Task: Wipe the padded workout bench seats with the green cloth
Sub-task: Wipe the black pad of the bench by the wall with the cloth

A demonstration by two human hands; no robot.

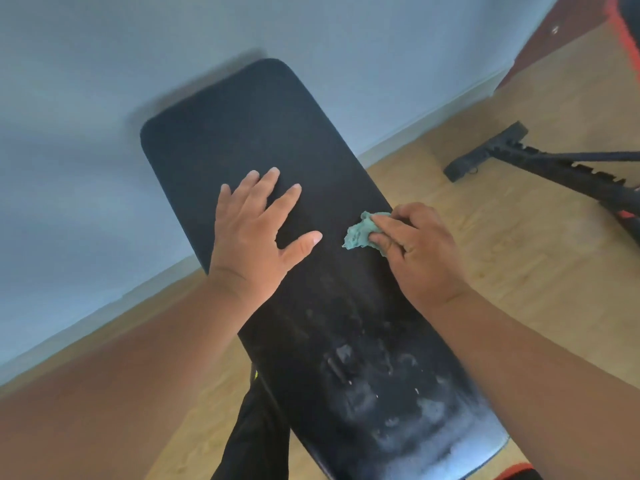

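Note:
A long black padded bench seat [242, 133] runs from the upper middle to the lower right of the head view. My left hand [256, 230] lies flat on its middle with fingers spread and straight. My right hand [419, 251] holds a crumpled green cloth [360, 233] against the pad near its right edge, fingers curled round the cloth. The near part of the pad shows whitish smears and marks.
A pale blue wall [86, 116] stands behind the bench, meeting a light wooden floor [519, 271]. Another black bench frame [519, 157] lies on the floor at the right. A red-and-black pad [627, 29] shows in the top right corner. My dark trouser leg [256, 434] is below the bench.

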